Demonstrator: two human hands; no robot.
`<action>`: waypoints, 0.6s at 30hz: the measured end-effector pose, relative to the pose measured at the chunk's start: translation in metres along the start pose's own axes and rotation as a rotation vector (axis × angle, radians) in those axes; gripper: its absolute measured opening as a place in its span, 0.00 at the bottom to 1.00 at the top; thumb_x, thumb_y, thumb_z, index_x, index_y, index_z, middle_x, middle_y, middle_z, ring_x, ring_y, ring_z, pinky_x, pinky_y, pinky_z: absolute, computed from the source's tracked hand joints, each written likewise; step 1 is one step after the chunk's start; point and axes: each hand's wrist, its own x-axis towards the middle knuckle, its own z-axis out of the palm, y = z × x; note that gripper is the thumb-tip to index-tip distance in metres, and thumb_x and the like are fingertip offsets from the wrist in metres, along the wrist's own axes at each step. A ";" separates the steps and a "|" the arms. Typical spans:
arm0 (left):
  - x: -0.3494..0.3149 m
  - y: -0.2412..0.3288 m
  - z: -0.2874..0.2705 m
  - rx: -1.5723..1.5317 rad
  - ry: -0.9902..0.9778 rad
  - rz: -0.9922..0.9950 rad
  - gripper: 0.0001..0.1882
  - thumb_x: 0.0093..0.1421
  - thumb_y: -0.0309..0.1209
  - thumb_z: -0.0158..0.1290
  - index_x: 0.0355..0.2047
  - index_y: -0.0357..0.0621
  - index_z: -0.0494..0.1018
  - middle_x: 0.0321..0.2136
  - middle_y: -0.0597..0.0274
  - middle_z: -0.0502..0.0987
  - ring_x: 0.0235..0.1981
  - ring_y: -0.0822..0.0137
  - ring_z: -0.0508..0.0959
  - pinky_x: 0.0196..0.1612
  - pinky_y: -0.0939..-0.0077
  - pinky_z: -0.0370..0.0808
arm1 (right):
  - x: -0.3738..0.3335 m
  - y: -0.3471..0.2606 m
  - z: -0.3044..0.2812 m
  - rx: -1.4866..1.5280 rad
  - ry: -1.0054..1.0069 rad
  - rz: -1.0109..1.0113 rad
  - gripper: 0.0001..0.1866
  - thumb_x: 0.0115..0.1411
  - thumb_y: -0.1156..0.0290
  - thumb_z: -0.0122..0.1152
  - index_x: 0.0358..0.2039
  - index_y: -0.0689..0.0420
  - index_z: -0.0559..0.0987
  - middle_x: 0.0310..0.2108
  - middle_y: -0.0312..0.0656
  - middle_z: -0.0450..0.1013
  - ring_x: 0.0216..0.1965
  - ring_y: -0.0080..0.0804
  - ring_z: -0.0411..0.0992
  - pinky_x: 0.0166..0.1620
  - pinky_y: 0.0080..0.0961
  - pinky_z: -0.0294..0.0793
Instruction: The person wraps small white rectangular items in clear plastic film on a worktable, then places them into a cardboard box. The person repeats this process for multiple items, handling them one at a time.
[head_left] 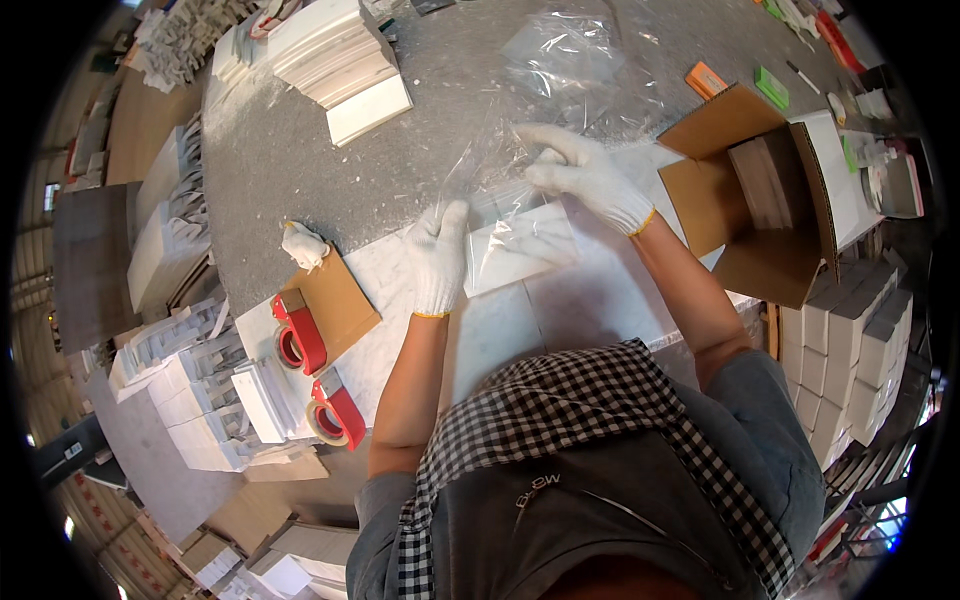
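In front of me a clear plastic bag (484, 168) lies over a white marble tile (522, 248) with grey veins. The tile seems to be at least partly inside the bag; glare hides the exact edge. My left hand (438, 258), in a white knit glove, closes on the bag's left side, thumb up along the tile's left edge. On the far right side my right hand (592, 182), gloved the same way, holds the bag's film between thumb and fingers. Its index finger reaches leftward over the plastic.
More clear bags (570, 60) lie beyond my hands. Stacked tiles (335, 55) stand far left. An open cardboard box (700, 205) with tiles inside is at right. Two red tape dispensers (300, 335) and a cardboard piece (340, 300) lie at left.
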 end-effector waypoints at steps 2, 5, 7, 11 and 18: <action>-0.005 0.012 0.002 0.068 0.009 0.043 0.15 0.67 0.36 0.59 0.40 0.33 0.82 0.31 0.66 0.82 0.32 0.77 0.76 0.38 0.79 0.74 | -0.003 -0.001 0.001 -0.026 0.091 -0.031 0.29 0.64 0.68 0.66 0.64 0.57 0.73 0.35 0.32 0.76 0.37 0.15 0.72 0.42 0.17 0.72; -0.007 0.020 0.003 0.172 0.057 0.052 0.15 0.66 0.36 0.60 0.40 0.33 0.82 0.30 0.65 0.82 0.32 0.76 0.76 0.38 0.78 0.74 | 0.000 0.007 0.008 -0.114 0.212 -0.134 0.24 0.64 0.66 0.65 0.59 0.58 0.79 0.35 0.35 0.78 0.34 0.18 0.70 0.41 0.19 0.72; -0.005 0.018 0.005 0.151 0.088 0.053 0.16 0.65 0.36 0.60 0.39 0.32 0.82 0.30 0.65 0.82 0.32 0.76 0.76 0.38 0.77 0.74 | 0.005 0.012 0.010 -0.199 0.279 -0.216 0.22 0.63 0.65 0.65 0.56 0.58 0.80 0.38 0.37 0.80 0.35 0.18 0.72 0.41 0.20 0.74; 0.002 0.023 0.005 0.246 0.093 -0.069 0.17 0.65 0.37 0.60 0.38 0.30 0.83 0.29 0.63 0.83 0.32 0.75 0.77 0.39 0.77 0.75 | 0.034 0.053 0.004 -0.251 0.245 -0.141 0.21 0.62 0.68 0.66 0.55 0.59 0.81 0.44 0.39 0.81 0.40 0.21 0.76 0.45 0.21 0.76; 0.025 0.015 -0.010 0.453 0.034 -0.118 0.15 0.60 0.36 0.61 0.36 0.35 0.84 0.29 0.54 0.84 0.31 0.65 0.81 0.37 0.70 0.76 | 0.049 0.087 -0.008 -0.256 0.073 0.058 0.24 0.57 0.67 0.69 0.55 0.58 0.81 0.47 0.45 0.82 0.47 0.32 0.79 0.51 0.26 0.76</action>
